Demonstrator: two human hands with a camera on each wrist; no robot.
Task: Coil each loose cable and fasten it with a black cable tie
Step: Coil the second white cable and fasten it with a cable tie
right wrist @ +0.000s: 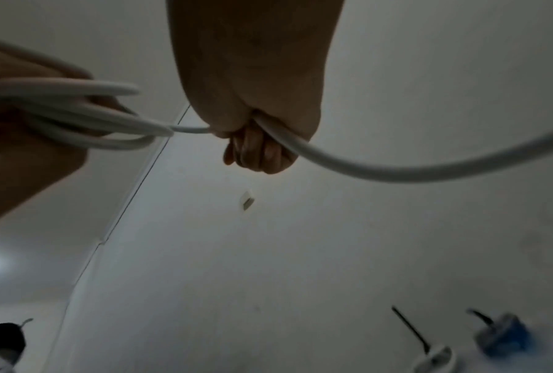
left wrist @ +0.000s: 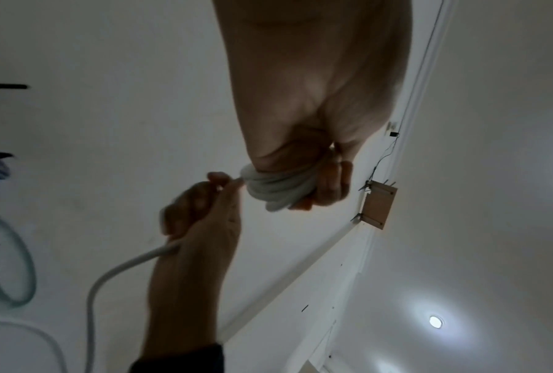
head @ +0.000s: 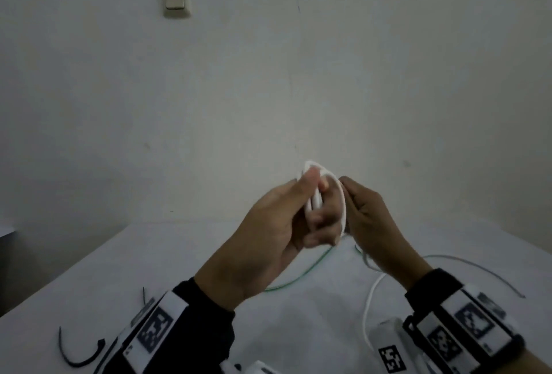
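Both hands are raised above the table [head: 185, 254]: the left hand [head: 268, 236] clamps several loops of the white cable [head: 343, 203], while the right hand [head: 376, 224] curls its fingers round the loose strand just beside the coil. A black cable tie [head: 78, 355] lies on the table near the left wrist, and a green wire [head: 301, 274] lies beneath the hands.

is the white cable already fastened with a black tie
No: the left hand holds bare loops of the white cable, the right hand grips its loose run, and a black tie lies on the table.
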